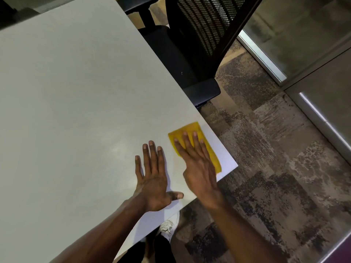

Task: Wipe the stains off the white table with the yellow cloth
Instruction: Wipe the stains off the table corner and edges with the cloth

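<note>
The yellow cloth point(191, 130) lies flat near the near right corner of the white table point(76, 92). My right hand point(195, 162) presses down on the cloth with straight fingers and covers its middle. My left hand point(153, 177) rests flat on the bare tabletop just left of the cloth, fingers spread, thumb pointing toward the table's edge. Faint dull smears show on the surface left of my left hand; no distinct stain is plain to see.
A black mesh office chair point(205, 35) stands against the table's right edge. Patterned carpet point(266, 158) lies to the right, with a glass partition point(303, 44) beyond. My white shoe point(169, 224) shows below the table's corner.
</note>
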`<action>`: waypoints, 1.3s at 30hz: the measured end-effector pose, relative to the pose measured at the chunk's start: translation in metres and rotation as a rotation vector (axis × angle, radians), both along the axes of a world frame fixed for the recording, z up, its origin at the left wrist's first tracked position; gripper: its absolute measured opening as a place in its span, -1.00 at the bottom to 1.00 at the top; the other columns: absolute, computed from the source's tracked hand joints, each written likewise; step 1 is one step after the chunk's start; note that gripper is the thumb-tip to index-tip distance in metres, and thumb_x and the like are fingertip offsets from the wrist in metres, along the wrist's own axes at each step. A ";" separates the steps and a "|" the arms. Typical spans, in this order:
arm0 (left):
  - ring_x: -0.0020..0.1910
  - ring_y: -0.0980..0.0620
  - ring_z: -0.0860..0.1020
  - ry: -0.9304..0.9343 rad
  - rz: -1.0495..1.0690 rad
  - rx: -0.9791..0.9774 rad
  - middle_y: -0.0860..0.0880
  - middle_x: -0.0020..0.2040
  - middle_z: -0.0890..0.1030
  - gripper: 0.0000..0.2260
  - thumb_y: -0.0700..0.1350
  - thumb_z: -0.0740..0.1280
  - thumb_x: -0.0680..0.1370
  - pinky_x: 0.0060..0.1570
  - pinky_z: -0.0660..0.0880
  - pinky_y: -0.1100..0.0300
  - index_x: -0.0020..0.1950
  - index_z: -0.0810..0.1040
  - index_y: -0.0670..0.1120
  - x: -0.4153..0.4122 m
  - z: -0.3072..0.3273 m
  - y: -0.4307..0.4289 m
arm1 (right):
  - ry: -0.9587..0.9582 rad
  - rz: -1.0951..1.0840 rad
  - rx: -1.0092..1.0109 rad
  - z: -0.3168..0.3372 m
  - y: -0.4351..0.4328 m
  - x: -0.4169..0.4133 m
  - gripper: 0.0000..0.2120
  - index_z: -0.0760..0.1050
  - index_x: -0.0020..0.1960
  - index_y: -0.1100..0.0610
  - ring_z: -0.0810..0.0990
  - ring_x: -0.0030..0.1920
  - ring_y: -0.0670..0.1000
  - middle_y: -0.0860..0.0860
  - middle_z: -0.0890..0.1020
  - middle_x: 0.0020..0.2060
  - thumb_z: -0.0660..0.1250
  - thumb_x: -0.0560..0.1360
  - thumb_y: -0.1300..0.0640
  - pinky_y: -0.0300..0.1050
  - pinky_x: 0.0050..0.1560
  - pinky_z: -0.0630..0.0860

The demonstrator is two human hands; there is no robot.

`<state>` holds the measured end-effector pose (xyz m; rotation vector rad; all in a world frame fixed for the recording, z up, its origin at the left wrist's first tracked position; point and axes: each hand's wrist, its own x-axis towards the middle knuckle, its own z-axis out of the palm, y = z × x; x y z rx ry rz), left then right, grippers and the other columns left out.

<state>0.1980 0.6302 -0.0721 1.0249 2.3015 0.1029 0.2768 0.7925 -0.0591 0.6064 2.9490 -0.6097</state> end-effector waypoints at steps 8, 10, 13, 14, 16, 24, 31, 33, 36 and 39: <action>0.57 -0.28 -0.64 0.028 0.005 0.004 -0.24 0.59 -0.64 0.37 0.70 0.15 0.36 0.53 -0.55 -0.36 0.58 -0.62 -0.18 -0.001 -0.002 0.001 | -0.115 -0.199 0.093 -0.005 0.054 -0.075 -0.25 -0.13 0.73 0.01 -0.20 0.72 0.26 0.12 -0.12 0.73 0.13 0.64 0.25 0.20 0.72 -0.13; 0.57 -0.30 -0.65 0.004 0.006 0.020 -0.25 0.58 -0.65 0.38 0.69 0.16 0.37 0.50 -0.59 -0.35 0.60 -0.60 -0.20 -0.001 0.000 0.001 | -0.070 -0.207 0.093 -0.006 0.031 -0.058 -0.19 -0.15 0.73 0.04 -0.24 0.71 0.26 0.12 -0.14 0.73 0.16 0.60 0.32 0.21 0.72 -0.14; 0.57 -0.34 -0.63 0.024 0.007 0.006 -0.29 0.58 -0.63 0.39 0.69 0.16 0.36 0.54 -0.50 -0.41 0.59 -0.60 -0.22 0.000 0.001 0.002 | -0.016 -0.184 0.074 -0.005 -0.007 -0.019 -0.06 -0.08 0.73 0.05 -0.22 0.71 0.24 0.10 -0.09 0.72 0.21 0.48 0.48 0.23 0.72 -0.04; 0.58 -0.34 -0.62 0.026 0.011 0.005 -0.30 0.58 -0.62 0.39 0.70 0.14 0.36 0.55 -0.47 -0.42 0.58 -0.61 -0.22 0.001 0.001 0.002 | -0.015 -0.174 0.055 -0.004 -0.017 -0.007 -0.01 -0.05 0.72 0.04 -0.20 0.72 0.23 0.09 -0.07 0.72 0.22 0.42 0.53 0.23 0.72 -0.03; 0.59 -0.35 -0.60 0.026 0.018 0.010 -0.30 0.60 -0.60 0.38 0.70 0.11 0.34 0.57 -0.44 -0.42 0.60 -0.58 -0.23 0.002 0.002 0.003 | -0.040 -0.149 0.035 -0.005 -0.030 0.010 0.05 -0.04 0.72 0.02 -0.20 0.72 0.21 0.07 -0.07 0.73 0.21 0.35 0.56 0.22 0.72 -0.02; 0.63 -0.36 -0.53 0.052 0.011 0.007 -0.29 0.65 -0.53 0.36 0.71 0.08 0.34 0.60 -0.33 -0.45 0.66 -0.47 -0.24 0.003 -0.006 0.002 | -0.060 -0.119 0.082 -0.005 0.018 -0.048 -0.14 -0.06 0.73 0.00 -0.21 0.72 0.22 0.07 -0.09 0.73 0.21 0.55 0.40 0.21 0.72 -0.09; 0.59 -0.32 -0.60 0.013 0.010 0.000 -0.26 0.60 -0.62 0.38 0.69 0.15 0.36 0.59 -0.37 -0.43 0.58 -0.63 -0.18 0.001 0.000 0.002 | -0.021 -0.425 0.052 -0.007 0.034 -0.028 -0.11 0.03 0.72 0.04 -0.12 0.73 0.22 0.09 0.03 0.72 0.16 0.47 0.47 0.24 0.71 -0.03; 0.59 -0.32 -0.61 0.003 0.017 -0.004 -0.26 0.59 -0.63 0.38 0.68 0.17 0.36 0.59 -0.38 -0.43 0.57 -0.64 -0.18 0.001 0.000 0.003 | -0.015 -0.426 0.080 -0.008 0.018 0.002 -0.04 0.04 0.72 0.03 -0.13 0.72 0.24 0.08 0.03 0.72 0.18 0.41 0.53 0.26 0.72 -0.04; 0.59 -0.34 -0.60 0.006 0.015 -0.021 -0.29 0.59 -0.62 0.39 0.66 0.20 0.37 0.59 -0.37 -0.44 0.58 -0.61 -0.21 0.002 0.003 0.004 | -0.021 -0.315 0.089 -0.011 -0.023 0.039 0.07 0.02 0.72 0.01 -0.15 0.72 0.24 0.06 0.00 0.73 0.16 0.29 0.55 0.27 0.72 -0.04; 0.58 -0.37 -0.61 -0.002 0.012 -0.040 -0.32 0.57 -0.63 0.38 0.63 0.22 0.39 0.59 -0.35 -0.45 0.60 -0.58 -0.25 0.004 0.005 0.005 | -0.007 -0.193 0.043 -0.012 -0.044 0.041 0.05 0.04 0.72 0.02 -0.15 0.72 0.24 0.07 0.01 0.73 0.10 0.27 0.50 0.26 0.72 -0.06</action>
